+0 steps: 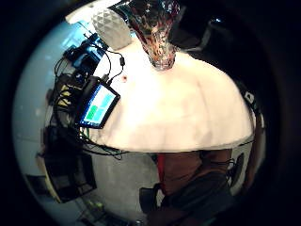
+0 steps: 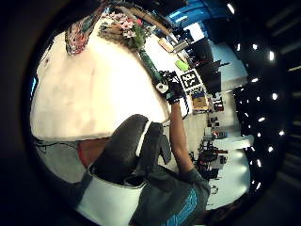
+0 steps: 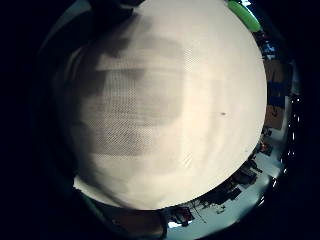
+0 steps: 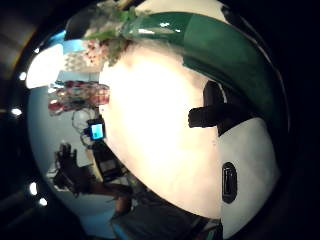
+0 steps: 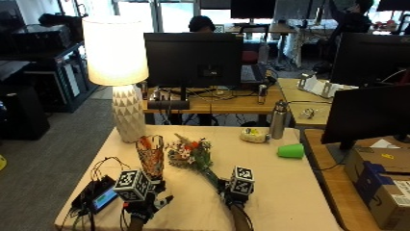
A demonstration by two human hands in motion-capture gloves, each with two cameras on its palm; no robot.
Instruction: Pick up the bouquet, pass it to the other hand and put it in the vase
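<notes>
I see one bouquet (image 5: 192, 156) gripped at its stem by my right hand (image 5: 232, 190) mid-table, one vase (image 5: 150, 155) beside my left hand (image 5: 142, 204), whose finger state I cannot tell.

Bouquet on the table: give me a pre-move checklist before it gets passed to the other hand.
1. Right hand grips the green-wrapped stem of the bouquet of pink and white flowers: ok, the stem runs across its palm view.
2. Bouquet lifted off the beige table: cannot tell; the flower heads look low over it.
3. Left hand free to receive: cannot tell, its fingers are hidden.
4. Patterned red glass vase upright with open mouth: ok.
5. Vase clear of the white lamp: ok, they stand apart.
6. Small screen device and its cables near the left hand: not ok, they crowd that side.
</notes>
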